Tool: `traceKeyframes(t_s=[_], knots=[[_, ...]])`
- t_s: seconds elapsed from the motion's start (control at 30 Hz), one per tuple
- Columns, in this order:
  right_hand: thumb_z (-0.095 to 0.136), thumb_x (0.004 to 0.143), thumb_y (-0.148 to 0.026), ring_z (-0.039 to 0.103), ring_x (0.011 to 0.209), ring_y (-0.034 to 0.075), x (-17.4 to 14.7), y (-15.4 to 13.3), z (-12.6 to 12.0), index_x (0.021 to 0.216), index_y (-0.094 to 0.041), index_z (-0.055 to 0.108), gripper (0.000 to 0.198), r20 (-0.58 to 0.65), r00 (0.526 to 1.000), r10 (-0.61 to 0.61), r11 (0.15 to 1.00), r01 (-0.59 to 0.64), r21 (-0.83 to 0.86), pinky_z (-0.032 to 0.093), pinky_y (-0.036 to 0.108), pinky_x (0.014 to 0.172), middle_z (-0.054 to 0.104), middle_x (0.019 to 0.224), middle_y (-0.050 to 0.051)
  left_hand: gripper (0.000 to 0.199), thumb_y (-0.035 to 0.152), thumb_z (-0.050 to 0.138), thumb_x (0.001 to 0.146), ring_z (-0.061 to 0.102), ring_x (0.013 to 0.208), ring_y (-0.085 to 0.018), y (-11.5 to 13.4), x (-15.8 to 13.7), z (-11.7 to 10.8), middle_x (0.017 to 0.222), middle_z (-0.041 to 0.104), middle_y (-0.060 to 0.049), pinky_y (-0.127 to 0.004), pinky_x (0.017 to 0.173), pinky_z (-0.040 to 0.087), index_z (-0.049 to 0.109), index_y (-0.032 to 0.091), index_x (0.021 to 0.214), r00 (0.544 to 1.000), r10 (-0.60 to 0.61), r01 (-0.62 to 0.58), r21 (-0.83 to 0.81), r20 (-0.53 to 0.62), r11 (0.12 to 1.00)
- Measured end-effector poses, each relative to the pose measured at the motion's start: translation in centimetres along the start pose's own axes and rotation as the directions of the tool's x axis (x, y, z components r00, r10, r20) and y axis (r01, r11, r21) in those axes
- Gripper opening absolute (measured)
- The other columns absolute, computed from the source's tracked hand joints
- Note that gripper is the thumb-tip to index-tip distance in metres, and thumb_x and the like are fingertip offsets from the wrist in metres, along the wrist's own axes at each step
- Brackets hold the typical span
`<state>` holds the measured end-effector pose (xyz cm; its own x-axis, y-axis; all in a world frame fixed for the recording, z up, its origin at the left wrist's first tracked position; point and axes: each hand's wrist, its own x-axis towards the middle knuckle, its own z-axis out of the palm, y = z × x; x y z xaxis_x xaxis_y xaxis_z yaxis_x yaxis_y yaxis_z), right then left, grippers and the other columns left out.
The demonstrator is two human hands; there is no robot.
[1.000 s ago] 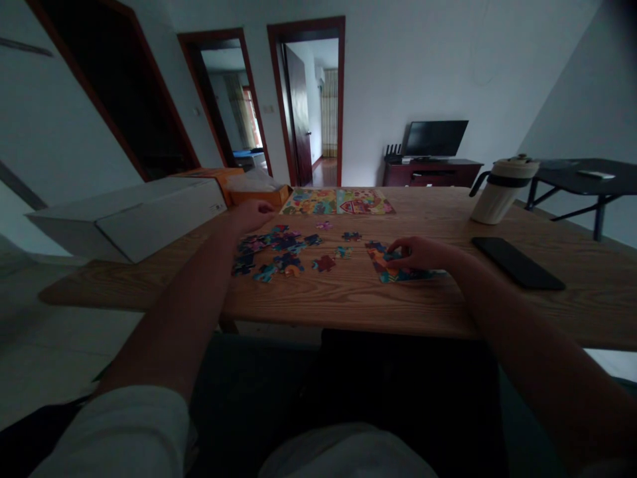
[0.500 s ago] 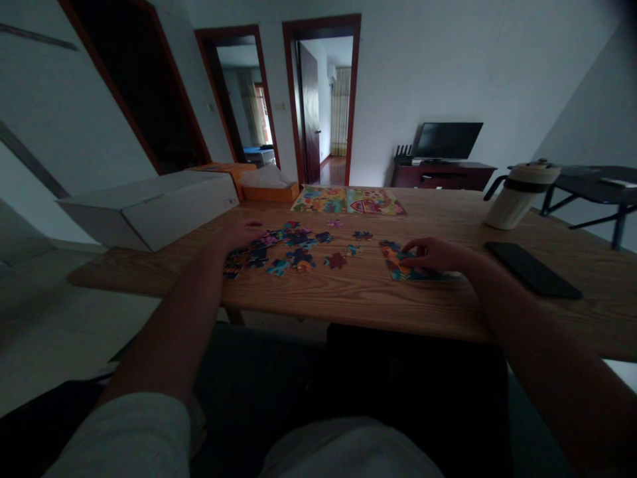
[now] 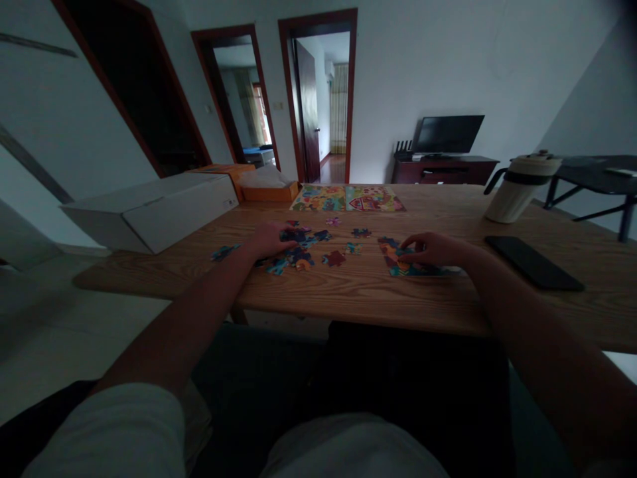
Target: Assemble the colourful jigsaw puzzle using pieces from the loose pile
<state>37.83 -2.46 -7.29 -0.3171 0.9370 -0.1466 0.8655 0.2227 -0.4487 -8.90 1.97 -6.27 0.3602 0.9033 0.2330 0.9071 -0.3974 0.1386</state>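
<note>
Left hand (image 3: 269,239) on puzzle pieces (image 3: 298,247) — flat

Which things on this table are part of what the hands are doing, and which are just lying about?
In use:
left hand on the loose pieces
right hand on the joined patch
stray piece
picture sheet

Lying about:
phone
jug
white box
orange box
</note>
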Motion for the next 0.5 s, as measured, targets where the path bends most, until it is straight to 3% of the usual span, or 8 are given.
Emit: traceKeyframes(t_s=[0.1,0.23,0.3,0.4,0.5], knots=[[0.071,0.08,-0.073,0.071,0.076,0.025,0.0,0.0,0.0,0.124,-0.02,0.072,0.069,-0.002,1.0,0.004,1.0,-0.004,0.003,0.053,0.033,0.065,0.077,0.091,0.01,0.051,0.047,0.07,0.088,0.066,0.115,-0.031,-0.6,-0.3,-1.1,0.128,0.071,-0.013,-0.039,0.102,0.048,0.069,0.019,0.131,0.982,-0.094,0.081,-0.085,-0.163,0.993],[0.071,0.079,-0.075,0.071,0.073,0.024,-0.1,0.0,0.1,0.124,-0.022,0.072,0.069,-0.001,1.0,0.007,0.999,-0.007,0.048,0.053,0.033,0.063,0.077,0.09,0.009,0.043,0.046,0.069,0.087,0.067,0.108,-0.029,-2.9,-1.4,-2.8,0.119,0.074,-0.011,-0.036,0.093,0.052,0.07,0.021,0.122,0.83,-0.4,0.363,-0.168,-0.389,0.916],[0.07,0.079,-0.076,0.07,0.072,0.024,-0.1,0.1,0.1,0.125,-0.021,0.071,0.071,0.011,1.0,0.008,0.998,-0.009,0.06,0.052,0.033,0.062,0.077,0.088,0.009,0.036,0.047,0.07,0.085,0.069,0.103,-0.03,-4.5,-2.0,-3.3,0.112,0.075,-0.01,-0.037,0.088,0.053,0.072,0.021,0.111,0.774,-0.526,0.491,-0.191,-0.352,0.85],[0.069,0.08,-0.076,0.07,0.071,0.024,-0.1,0.4,0.1,0.126,-0.02,0.07,0.073,0.02,1.0,0.009,0.998,-0.01,0.064,0.052,0.033,0.061,0.077,0.086,0.01,0.029,0.045,0.072,0.083,0.071,0.096,-0.031,-7.0,-2.5,-3.4,0.105,0.076,-0.011,-0.037,0.083,0.054,0.072,0.021,0.1,0.75,-0.621,0.588,-0.201,-0.226,0.784],[0.068,0.08,-0.076,0.07,0.073,0.024,0.0,0.6,0.1,0.125,-0.02,0.07,0.071,0.01,1.0,0.012,0.998,-0.013,0.064,0.052,0.033,0.062,0.077,0.088,0.01,0.029,0.047,0.07,0.083,0.071,0.097,-0.032,-8.7,-2.5,-2.9,0.107,0.076,-0.013,-0.038,0.082,0.054,0.071,0.021,0.096,0.737,-0.645,0.627,-0.154,-0.2,0.764]])
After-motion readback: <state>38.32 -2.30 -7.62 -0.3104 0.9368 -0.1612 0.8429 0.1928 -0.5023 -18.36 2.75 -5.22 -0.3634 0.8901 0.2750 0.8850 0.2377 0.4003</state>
